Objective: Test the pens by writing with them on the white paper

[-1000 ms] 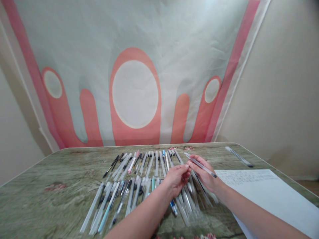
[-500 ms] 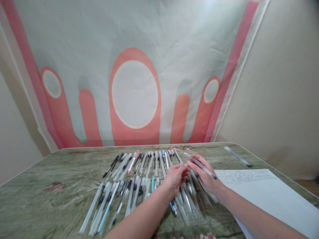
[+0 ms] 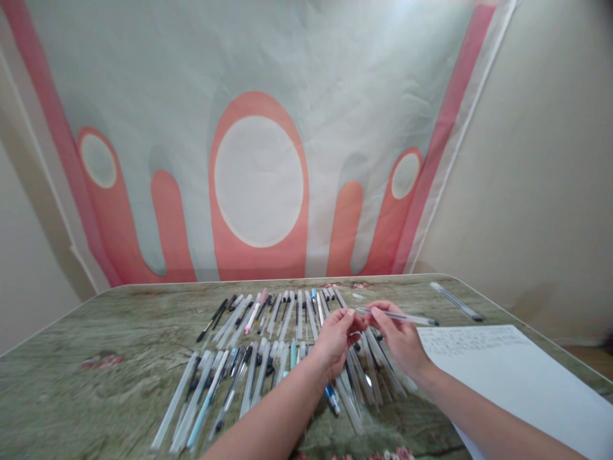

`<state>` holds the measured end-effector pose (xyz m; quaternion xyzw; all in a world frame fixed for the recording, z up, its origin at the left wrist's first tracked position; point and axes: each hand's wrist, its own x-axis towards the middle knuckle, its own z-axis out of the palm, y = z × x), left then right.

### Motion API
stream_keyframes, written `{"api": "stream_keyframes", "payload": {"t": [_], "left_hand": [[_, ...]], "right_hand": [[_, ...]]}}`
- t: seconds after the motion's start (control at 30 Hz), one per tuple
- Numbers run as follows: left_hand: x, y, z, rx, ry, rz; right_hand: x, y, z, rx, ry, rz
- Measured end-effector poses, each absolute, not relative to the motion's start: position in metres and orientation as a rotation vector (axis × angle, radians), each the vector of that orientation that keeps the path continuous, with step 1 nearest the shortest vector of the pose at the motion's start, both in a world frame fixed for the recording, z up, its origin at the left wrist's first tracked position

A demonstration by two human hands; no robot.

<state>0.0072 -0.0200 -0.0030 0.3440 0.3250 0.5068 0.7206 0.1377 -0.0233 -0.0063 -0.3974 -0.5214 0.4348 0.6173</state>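
The pen (image 3: pixel 400 315) is lying nearly level above the desk (image 3: pixel 96 332), just over the right end of the pen rows and near the desk's far edge. The right hand (image 3: pixel 400 338) is pinching its barrel between thumb and forefinger, the other fingers curling loosely beneath; the clear barrel is sticking out toward the desk's right edge. The left hand (image 3: pixel 338 338) is sitting close beside it, fingers bent and fingertips meeting at the pen's left end; whether they are gripping that end I cannot tell.

Under both wrists, the near row (image 3: pixel 230 383) of pens is fanning across the desk's middle. Beyond it the far row (image 3: pixel 278 310) is running toward the far edge. A small cap (image 3: pixel 357 296) is resting on the desk just behind the hands. The sheet (image 3: pixel 507 370) is lying along the right edge, and a lone pen (image 3: pixel 456 301) is sitting at the far right corner.
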Motion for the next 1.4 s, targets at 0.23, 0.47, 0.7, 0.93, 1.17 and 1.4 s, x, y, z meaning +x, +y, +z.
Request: {"api": "stream_keyframes", "payload": {"t": [0.23,0.47,0.7,0.93,1.17,1.4], "left_hand": [[0.0078,-0.0203,-0.0023,0.764,0.677,1.12],[0.0077,-0.0209,-0.0024,0.752,0.664,1.131],[0.0086,-0.0209,-0.0026,0.756,0.686,1.119],[0.0084,-0.022,-0.0004,0.762,0.693,1.12],[0.0087,-0.0221,0.0006,0.773,0.703,1.128],[0.0086,-0.0223,0.0002,0.796,0.727,1.131]], "right_hand": [[0.1372,-0.0255,-0.004,-0.985,-1.239,0.88],[0.1361,-0.0295,0.0025,-0.99,-1.305,0.869],[0.1372,-0.029,0.0025,-0.999,-1.31,0.86],[0.1368,-0.0286,0.0025,-1.007,-1.313,0.851],[0.1378,-0.0284,0.0017,-1.018,-1.317,0.85],[0.1383,-0.0277,-0.0001,-1.01,-1.33,0.85]]}}
